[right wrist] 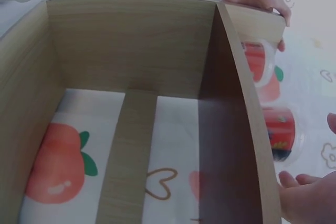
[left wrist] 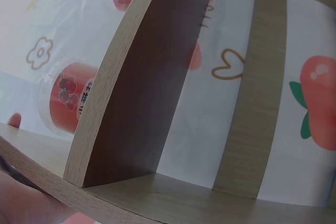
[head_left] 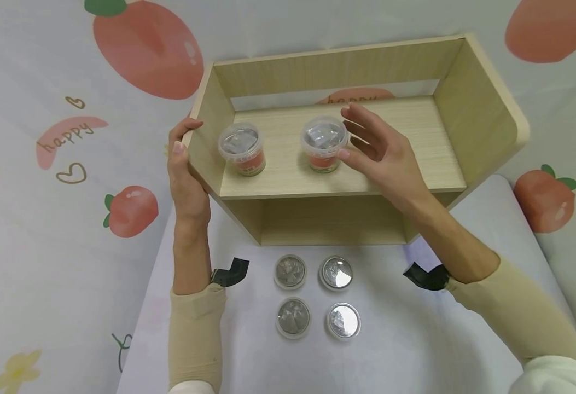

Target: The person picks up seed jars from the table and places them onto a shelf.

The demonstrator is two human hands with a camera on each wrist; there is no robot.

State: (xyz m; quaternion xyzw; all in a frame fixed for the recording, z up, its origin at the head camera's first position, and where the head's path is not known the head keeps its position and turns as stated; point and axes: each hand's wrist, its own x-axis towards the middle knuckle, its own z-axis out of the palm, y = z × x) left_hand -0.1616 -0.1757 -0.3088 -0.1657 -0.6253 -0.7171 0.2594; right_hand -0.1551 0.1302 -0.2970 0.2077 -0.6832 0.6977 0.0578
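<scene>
A two-tier wooden shelf (head_left: 342, 194) stands before me, its lower tier open to the front. My left hand (head_left: 189, 180) grips the edge of its left side panel, thumb in front and fingers round the outside. On the upper board stand two lidded clear plastic tubs with red labels. The left tub (head_left: 250, 164) is near the side panel; the other tub (head_left: 323, 162) stands close to the middle. Beside this middle tub is my right hand (head_left: 391, 156), its fingers spread and thumb tip close to the rim. In the right wrist view, a gap shows between those fingers and the tub (right wrist: 281, 132).
Several more lidded tubs stand on the white tabletop (head_left: 391, 339) in front of the shelf, two on the left and two on the right, such as this near-left tub (head_left: 294, 317). A fruit-printed cloth (head_left: 32, 219) hangs behind.
</scene>
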